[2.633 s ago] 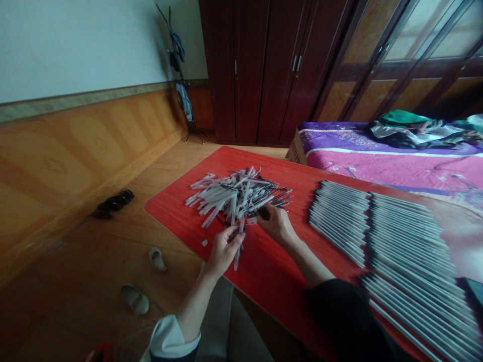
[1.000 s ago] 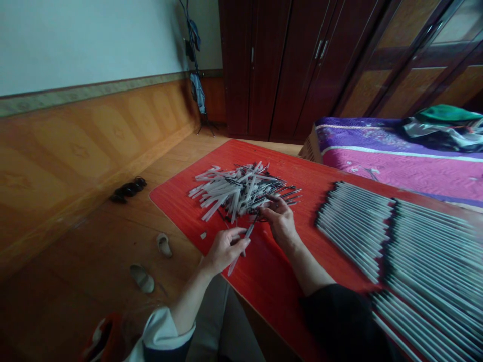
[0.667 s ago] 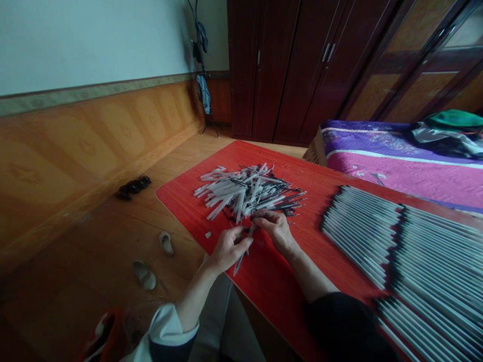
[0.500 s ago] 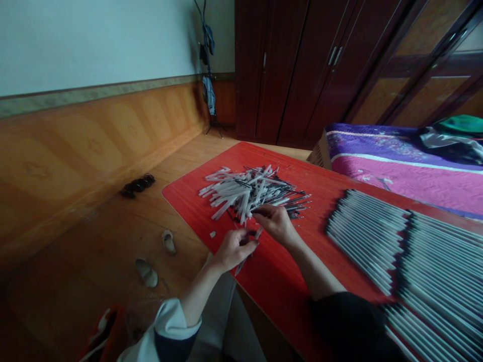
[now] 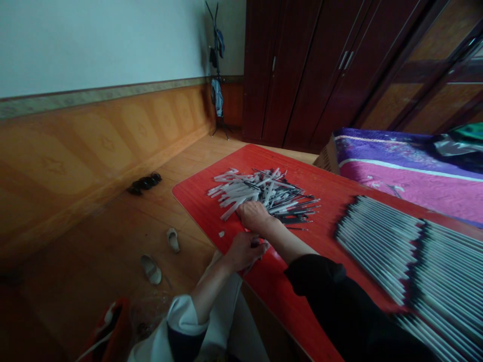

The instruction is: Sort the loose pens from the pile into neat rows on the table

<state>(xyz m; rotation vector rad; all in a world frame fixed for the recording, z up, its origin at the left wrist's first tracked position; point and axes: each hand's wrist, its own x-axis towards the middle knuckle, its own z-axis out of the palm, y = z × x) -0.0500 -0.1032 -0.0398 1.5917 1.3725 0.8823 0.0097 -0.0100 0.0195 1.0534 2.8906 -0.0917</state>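
Note:
A loose pile of thin white and black sticks (image 5: 236,193), some like translucent tubes, lies on the red table (image 5: 222,163). My right hand (image 5: 254,216) is at the near edge of this pile, its back towards me. Its fingertips are hidden, so whether they hold a piece does not show. Closer to me, at the table's edge, my left hand (image 5: 245,251) is closed round a thin pale tube (image 5: 266,245); only a bit of it sticks out past the fingers. A small white scrap (image 5: 221,234) lies left of the hands.
Neat rows of pale rods with black ends (image 5: 381,241) cover the table's right side. Beyond stands a bed with a purple and pink cover (image 5: 377,161). White shoes (image 5: 151,269) lie on the floor at left, near an orange container (image 5: 109,327).
My right hand has moved left and forward, from near the left hand to the pile's near edge. My left hand keeps its grip on the tube. The view has shifted slightly.

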